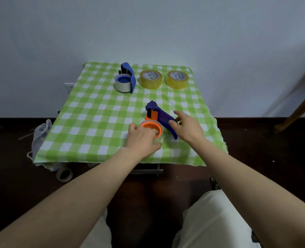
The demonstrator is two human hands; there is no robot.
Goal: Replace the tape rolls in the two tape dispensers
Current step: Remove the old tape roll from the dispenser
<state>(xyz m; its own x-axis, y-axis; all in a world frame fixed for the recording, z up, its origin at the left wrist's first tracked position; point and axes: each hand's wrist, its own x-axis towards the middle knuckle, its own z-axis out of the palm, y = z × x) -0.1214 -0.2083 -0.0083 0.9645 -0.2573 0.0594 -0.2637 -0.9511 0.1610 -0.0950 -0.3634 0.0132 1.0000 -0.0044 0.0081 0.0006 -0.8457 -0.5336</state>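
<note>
Old roll coming off dispenser one

Near dispenser (152, 106) sits at the worktop (94, 122) front. The left hand (141, 138) has its grip wrapped round the nearly empty roll (158, 139), and the right hand (189, 127) clasps the blue handle (166, 117). Next, I reckon: lift it straight off, then fetch a yellow roll (150, 78).

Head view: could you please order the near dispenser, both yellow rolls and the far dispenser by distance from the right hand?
1. The near dispenser, touching the right hand.
2. The right yellow roll, back right.
3. The left yellow roll, back middle.
4. The far dispenser, back left.
</note>
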